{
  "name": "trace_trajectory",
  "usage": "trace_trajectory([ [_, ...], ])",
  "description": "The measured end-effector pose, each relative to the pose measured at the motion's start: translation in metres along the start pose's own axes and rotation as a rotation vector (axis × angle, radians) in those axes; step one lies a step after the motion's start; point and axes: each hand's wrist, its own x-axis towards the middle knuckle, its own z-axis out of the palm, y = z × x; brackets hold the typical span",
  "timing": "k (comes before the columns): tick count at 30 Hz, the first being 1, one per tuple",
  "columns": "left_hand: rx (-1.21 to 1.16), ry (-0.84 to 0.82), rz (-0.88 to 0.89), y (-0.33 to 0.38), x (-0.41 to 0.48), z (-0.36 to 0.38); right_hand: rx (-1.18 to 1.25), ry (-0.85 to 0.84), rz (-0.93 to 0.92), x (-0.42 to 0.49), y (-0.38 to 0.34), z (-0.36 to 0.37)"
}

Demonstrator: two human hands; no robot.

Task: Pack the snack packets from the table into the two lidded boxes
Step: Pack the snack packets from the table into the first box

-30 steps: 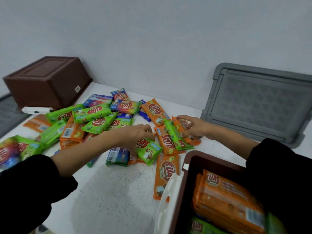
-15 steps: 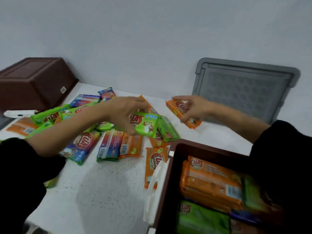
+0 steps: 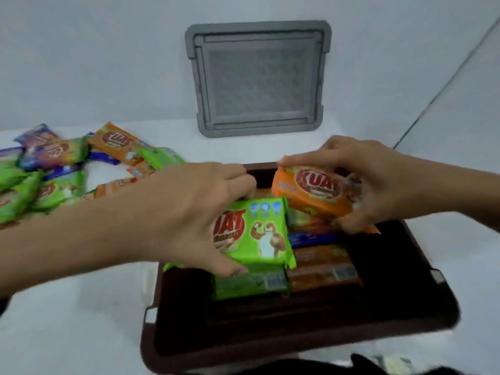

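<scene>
Green-wrapped, one flat snack packet (image 3: 261,234) is being pinched by the left hand (image 3: 194,215) and an orange-wrapped packet (image 3: 311,194) by the right hand (image 3: 376,182), both being held face-up over the open brown plastic box (image 3: 270,345) (part filled), likely for stacking flat.

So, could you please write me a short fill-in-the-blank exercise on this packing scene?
1. The left hand holds the ____ packet.
2. The orange packet is in the ____ hand.
3. Both are over the open box, behind which leans a ____ lid.
4. The loose packets lie to the box's ____.
Missing words: green; right; grey; left.
</scene>
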Motion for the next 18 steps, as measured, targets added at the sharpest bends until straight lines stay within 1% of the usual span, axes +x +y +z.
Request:
trace_trajectory([
  [2, 0.007, -0.055, 0.038, 0.016, -0.003, 0.014, -0.048, -0.034, 0.020, -0.019, 0.007, 0.018],
  [5, 0.027, -0.156, 0.030, 0.031, -0.003, 0.031, -0.156, -0.070, 0.002, -0.034, 0.013, 0.043],
  [7, 0.093, -0.263, -0.002, 0.042, 0.003, 0.035, -0.215, -0.038, -0.035, -0.035, 0.016, 0.056],
  [9, 0.112, -0.342, -0.051, 0.044, 0.007, 0.051, -0.297, 0.031, -0.085, -0.033, 0.022, 0.065],
  [10, 0.123, -0.418, -0.088, 0.043, 0.009, 0.055, -0.335, 0.047, -0.095, -0.033, 0.023, 0.067],
  [11, 0.138, -0.451, -0.100, 0.042, 0.011, 0.056, -0.360, 0.055, -0.102, -0.033, 0.023, 0.067],
  [14, 0.169, -0.474, -0.124, 0.035, 0.011, 0.061, -0.371, 0.000, -0.122, -0.038, 0.025, 0.067],
  [18, 0.138, -0.454, -0.144, 0.045, 0.015, 0.075, -0.379, -0.161, -0.136, -0.030, 0.020, 0.079],
])
